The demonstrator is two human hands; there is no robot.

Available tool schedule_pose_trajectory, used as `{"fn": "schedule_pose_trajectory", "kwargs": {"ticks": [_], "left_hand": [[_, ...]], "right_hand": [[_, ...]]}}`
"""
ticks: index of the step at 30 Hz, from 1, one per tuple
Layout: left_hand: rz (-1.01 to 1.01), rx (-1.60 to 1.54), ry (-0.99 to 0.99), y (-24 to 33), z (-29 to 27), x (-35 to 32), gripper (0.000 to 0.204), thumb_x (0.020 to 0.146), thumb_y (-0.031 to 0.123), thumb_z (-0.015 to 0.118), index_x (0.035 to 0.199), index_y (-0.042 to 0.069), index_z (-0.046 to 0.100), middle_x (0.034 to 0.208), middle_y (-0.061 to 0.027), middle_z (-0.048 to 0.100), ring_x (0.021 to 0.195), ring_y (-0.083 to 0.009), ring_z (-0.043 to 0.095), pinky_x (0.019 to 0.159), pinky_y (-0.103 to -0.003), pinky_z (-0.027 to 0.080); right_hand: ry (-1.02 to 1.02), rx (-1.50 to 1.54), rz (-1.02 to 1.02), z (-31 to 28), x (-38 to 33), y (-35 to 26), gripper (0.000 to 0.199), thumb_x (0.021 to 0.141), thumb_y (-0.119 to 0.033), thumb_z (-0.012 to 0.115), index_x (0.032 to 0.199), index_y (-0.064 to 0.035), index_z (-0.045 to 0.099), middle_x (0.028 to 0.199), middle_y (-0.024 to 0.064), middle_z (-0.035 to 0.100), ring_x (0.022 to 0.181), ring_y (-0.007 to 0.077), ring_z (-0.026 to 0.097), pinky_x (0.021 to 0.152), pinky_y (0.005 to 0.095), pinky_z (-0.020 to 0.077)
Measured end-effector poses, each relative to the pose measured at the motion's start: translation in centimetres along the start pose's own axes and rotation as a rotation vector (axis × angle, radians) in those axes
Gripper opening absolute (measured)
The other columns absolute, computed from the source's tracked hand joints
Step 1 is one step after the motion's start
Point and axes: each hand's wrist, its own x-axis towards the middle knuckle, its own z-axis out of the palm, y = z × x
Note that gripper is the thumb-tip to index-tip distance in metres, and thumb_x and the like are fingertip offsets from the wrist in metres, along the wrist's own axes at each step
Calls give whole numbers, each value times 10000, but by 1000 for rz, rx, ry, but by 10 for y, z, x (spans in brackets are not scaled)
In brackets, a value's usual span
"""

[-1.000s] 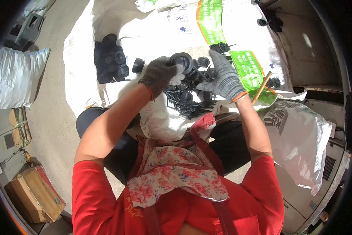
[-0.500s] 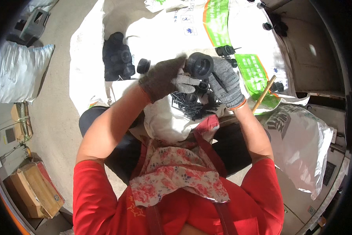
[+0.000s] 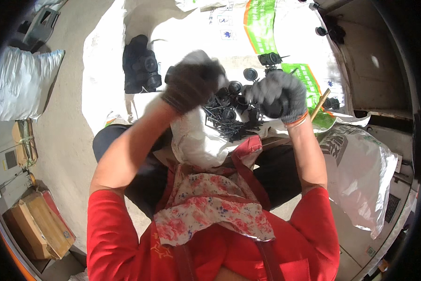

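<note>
My left hand (image 3: 195, 78), in a dark grey knit glove, is raised over the white sack, its fingers smeared by motion; whether anything is in them is hidden. My right hand (image 3: 285, 92), in a grey glove, curls its blurred fingers over a dark round plastic cap (image 3: 272, 109). Below and between the hands lies a pile of thin black plastic pins (image 3: 231, 127) mixed with round black caps (image 3: 234, 87). A single round cap (image 3: 250, 74) sits on the sack just beyond the pile. Part of another black piece (image 3: 169, 74) shows beside my left hand.
Several black ribbed parts (image 3: 270, 59) lie beyond my right hand. More black parts (image 3: 149, 65) are at the left. A wooden stick (image 3: 320, 104) leans at the right, near a white plastic bag (image 3: 355, 173). Cardboard boxes (image 3: 44, 225) stand at lower left.
My hands have drawn apart; the left lifted slightly away and the right shifted right. The large cap between them has left that place, baring the pile and a round cap behind it.
</note>
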Motion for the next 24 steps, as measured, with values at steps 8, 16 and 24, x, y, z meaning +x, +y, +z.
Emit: {"fn": "schedule_pose_trajectory", "kwargs": {"ticks": [8,16,24], "left_hand": [[93,-524,-43,-17,21,-11,333,857,105,635,1169,51,535,1152,-91,574,1015,-164,583,949,-320,466],[209,277,169,6,-6,-7,359,651,173,757,962,58,619,848,-94,604,789,-276,588,688,-356,521],[-741,-391,583,-31,-86,-15,408,803,380,653,952,1,651,827,-144,644,699,-251,603,689,-345,491]], "right_hand": [[567,-359,-169,40,51,14,284,897,-132,572,1127,36,569,1014,113,627,936,176,603,852,270,483],[519,-1298,-149,26,51,57,330,767,16,515,1088,-5,585,1017,169,628,908,278,623,823,339,490],[474,-697,648,13,77,98,736,730,-385,747,1186,101,436,990,236,603,999,327,588,896,395,468]]}}
